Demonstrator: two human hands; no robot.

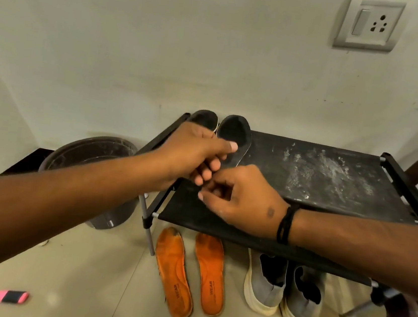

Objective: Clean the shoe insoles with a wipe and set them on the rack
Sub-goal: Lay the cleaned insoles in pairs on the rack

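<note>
Head view: left hand (190,153) fingers curl on black insole (235,140); right hand (244,202) fingers curled, grip unclear.

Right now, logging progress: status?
Both hands at black insoles on rack. Orange insoles on floor. No wipe visible.

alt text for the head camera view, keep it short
Both hands, left and right, meet over two black insoles on a dusty black rack. Two orange insoles and grey shoes lie on the floor below.
</note>
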